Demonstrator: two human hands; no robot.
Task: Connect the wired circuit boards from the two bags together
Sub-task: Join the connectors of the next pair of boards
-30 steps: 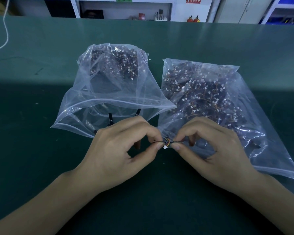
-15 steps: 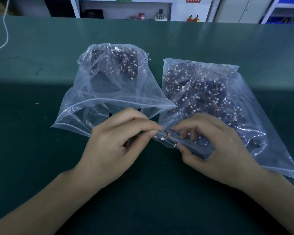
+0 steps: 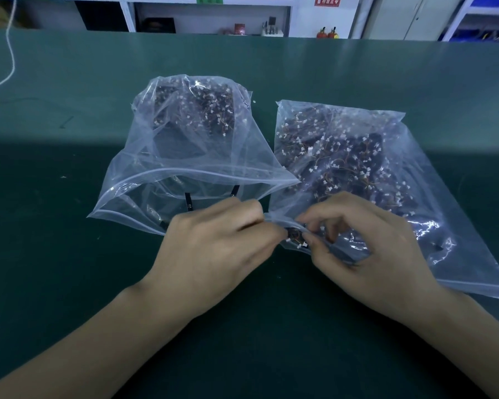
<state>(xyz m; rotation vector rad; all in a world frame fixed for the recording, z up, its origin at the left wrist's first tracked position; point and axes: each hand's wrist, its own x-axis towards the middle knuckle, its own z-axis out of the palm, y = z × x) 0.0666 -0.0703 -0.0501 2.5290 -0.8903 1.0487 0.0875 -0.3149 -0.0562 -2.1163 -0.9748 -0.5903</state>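
While both forearms rest low over it, the dark green matte tabletop [image 3: 69,283] carries everything in play. Right clear plastic zip bag [image 3: 415,168] lies flat, packed with dark boards, thin orange wires and small white connectors; its mouth faces the person, likely for quick reach. Left clear plastic zip bag [image 3: 162,156] stands slumped, mouth gaping toward the person, its stock heaped at the far end, a few black strips near the opening.

Left hand [image 3: 213,249] sits between the two mouths, fingers curled, tips pressed together on something at the right bag's corner; exactly what it pinches is hidden by its own knuckles. Right hand [image 3: 366,254] meets it, thumb and forefinger pinching at the bag's lip, other fingers loosely bent above the film.

Small wired circuit board with white connector [image 3: 296,239] shows between the fingertips, at the right bag's mouth. Whether it lies inside or just outside the film, cannot tell. Judgement: a joined pair is being stowed, or a fresh piece drawn.
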